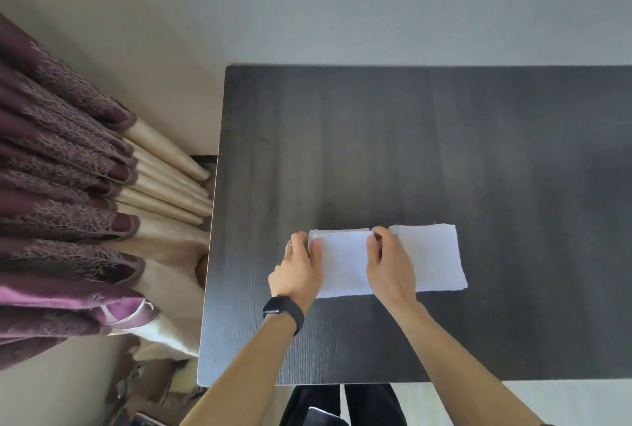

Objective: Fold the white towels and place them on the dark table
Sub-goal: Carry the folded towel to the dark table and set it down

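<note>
Nearest the camera, the person's dark trousers (pixel 369 405) showed below the near edge of the dark table (pixel 410 138), and both bare forearms reached forward over it. A black watch (pixel 284 311) sat on the left wrist.

Past the wrists, a folded white towel (pixel 345 265) lay flat on the table's near half, a little left of centre. The left hand (pixel 301 275) held its left edge, thumb on top and fingers curled around the side. The right hand (pixel 390 268) held its right edge, with fingers bent over the far right corner. Just to the right lay a second white towel (pixel 431 258), also flat and folded, with no hand on it. The right hand covered the seam, so it was hard to say whether the two towels touched.

Beyond them the tabletop ran to a pale wall (pixel 376 5). Off the table's left side hung purple and cream curtains (pixel 68 186).
</note>
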Motion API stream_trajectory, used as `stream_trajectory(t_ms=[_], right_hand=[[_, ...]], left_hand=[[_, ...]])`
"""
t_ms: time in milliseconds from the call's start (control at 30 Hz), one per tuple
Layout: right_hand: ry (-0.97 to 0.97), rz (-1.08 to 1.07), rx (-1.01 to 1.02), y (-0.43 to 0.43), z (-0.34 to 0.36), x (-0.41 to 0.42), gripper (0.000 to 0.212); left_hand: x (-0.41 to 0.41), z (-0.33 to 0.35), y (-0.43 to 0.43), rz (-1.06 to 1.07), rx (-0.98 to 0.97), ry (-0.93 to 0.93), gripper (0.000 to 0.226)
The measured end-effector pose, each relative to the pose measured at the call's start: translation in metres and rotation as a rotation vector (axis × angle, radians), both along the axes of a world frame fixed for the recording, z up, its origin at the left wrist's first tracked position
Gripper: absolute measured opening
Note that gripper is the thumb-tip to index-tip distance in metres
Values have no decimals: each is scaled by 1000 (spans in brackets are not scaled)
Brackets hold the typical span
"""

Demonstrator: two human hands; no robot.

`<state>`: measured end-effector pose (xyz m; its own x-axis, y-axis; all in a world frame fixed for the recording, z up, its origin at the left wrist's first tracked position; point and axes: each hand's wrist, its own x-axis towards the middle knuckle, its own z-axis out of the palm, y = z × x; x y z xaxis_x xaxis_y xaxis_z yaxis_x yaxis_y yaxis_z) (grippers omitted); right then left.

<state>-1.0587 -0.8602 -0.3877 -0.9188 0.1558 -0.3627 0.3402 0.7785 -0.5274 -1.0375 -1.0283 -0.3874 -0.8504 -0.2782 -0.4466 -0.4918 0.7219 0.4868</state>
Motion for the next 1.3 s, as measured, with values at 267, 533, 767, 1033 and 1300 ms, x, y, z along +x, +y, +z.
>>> stream_trajectory(t_ms=[267, 533, 767, 1033, 1300], right_hand=[[193, 206, 130, -3, -13, 43, 51], [175, 433, 343, -4, -54, 31, 58], [74, 427, 324, -10, -46, 26, 59], [-19, 415, 165, 17, 38, 22, 56], [151, -44, 190, 191, 161, 119, 40]], left_hand=[[20, -20, -5, -532, -292, 327, 64], [13, -47, -14, -569, -357, 153, 71], [9, -44, -13, -578, -375, 92, 73], [4, 17, 17, -596, -482, -70, 70], [-4, 133, 167, -860, -231, 182, 65]])
